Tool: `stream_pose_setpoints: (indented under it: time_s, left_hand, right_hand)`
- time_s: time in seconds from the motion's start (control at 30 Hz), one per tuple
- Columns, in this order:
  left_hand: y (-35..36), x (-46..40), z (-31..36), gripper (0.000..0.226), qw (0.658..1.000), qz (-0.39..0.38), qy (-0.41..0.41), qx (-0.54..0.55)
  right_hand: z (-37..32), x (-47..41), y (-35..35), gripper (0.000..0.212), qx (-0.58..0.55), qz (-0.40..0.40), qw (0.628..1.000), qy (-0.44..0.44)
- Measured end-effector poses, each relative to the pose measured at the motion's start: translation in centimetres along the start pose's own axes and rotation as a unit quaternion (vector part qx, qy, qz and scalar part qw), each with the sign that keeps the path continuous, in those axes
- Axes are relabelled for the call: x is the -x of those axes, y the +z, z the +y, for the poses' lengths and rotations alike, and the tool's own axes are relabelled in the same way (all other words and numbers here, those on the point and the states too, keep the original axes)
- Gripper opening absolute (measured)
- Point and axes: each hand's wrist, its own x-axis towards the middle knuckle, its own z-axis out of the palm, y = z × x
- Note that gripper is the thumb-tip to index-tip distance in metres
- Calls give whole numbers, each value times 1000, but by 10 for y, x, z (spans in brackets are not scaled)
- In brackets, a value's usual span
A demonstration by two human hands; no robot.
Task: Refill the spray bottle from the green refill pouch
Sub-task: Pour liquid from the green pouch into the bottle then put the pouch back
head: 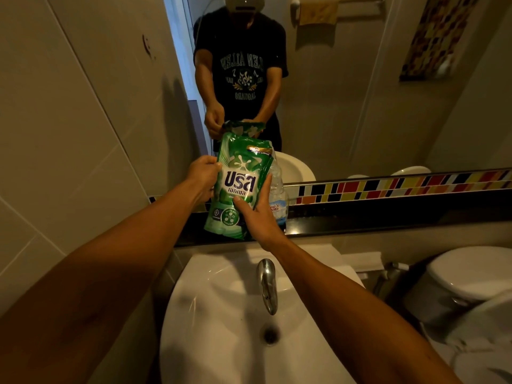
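Observation:
The green refill pouch (237,187) stands upright above the black ledge (360,217), in front of the mirror. My left hand (203,177) grips its left edge near the top. My right hand (256,217) holds its lower right side, thumb on the front. Directly behind the pouch stands a clear plastic bottle (278,195) with a blue and white label; only its right side shows and its top is hidden, so I cannot tell whether it has a spray head.
A white sink (221,314) with a chrome tap (267,284) lies below my arms. A toilet (471,278) stands at the right. The mirror (332,92) reflects a person and a towel rail. A tiled wall is at the left.

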Motion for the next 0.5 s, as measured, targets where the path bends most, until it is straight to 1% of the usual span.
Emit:
stream_pose_setpoints:
  time_s: [0.07, 0.17, 0.23, 0.37, 0.5]
  left_hand:
    - [0, -2, -1, 14, 1000, -1, 12, -10]
    - [-3, -4, 0, 26, 999, -12, 39, -26]
    - [-5, -6, 2, 29, 998, -18, 53, -41]
    - [-10, -9, 9, 34, 993, -34, 67, -89]
    - [-11, -15, 14, 35, 991, -44, 70, -102]
  right_hand:
    - [1, 0, 0, 111, -6, -1, 1000, 1]
    - [0, 2, 2, 113, -15, -4, 1000, 10]
    - [-2, 3, 3, 113, -19, -6, 1000, 14]
    - [-5, 1, 5, 113, -40, -5, 999, 22]
    - [-8, -2, 7, 113, -56, -8, 998, 26]
